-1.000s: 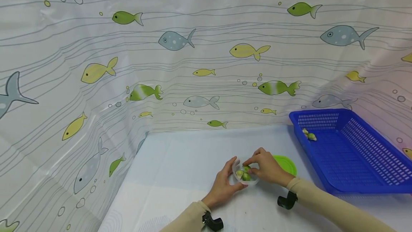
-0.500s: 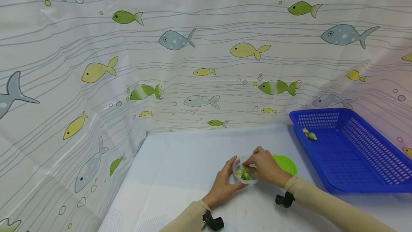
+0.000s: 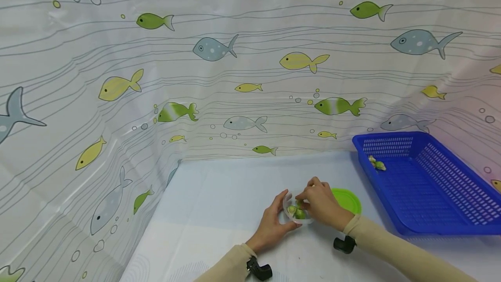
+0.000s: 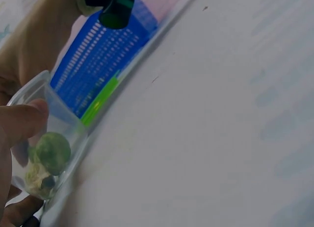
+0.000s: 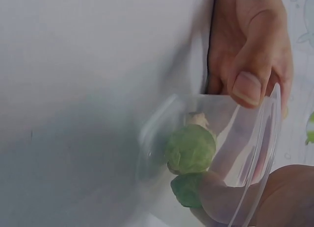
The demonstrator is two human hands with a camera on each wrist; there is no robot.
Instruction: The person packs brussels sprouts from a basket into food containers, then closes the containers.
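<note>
My left hand point(image 3: 270, 222) grips a small clear plastic container point(image 3: 287, 216) by its side, the thumb near the front and the fingers at the back. Several Brussels sprouts point(image 3: 299, 214) lie inside, and they show through the wall in the left wrist view as a green sprout point(image 4: 54, 152) and a paler one beside it. My right hand point(image 3: 322, 201) reaches over the rim, its fingertips pinching a Brussels sprout point(image 5: 187, 189) down among the others. That sprout is partly hidden behind the fingers.
A round bright green lid point(image 3: 349, 200) lies just behind my right hand. Farther right stands a large blue plastic basket point(image 3: 409, 225), with some Brussels sprouts point(image 3: 377, 165) at its left end. A white cloth point(image 3: 219, 195) covers the table, and a fish-print sheet hangs behind.
My right hand has shifted slightly inward over the container, covering more of the sprout at its fingertips. The left hand and container stay in place.
</note>
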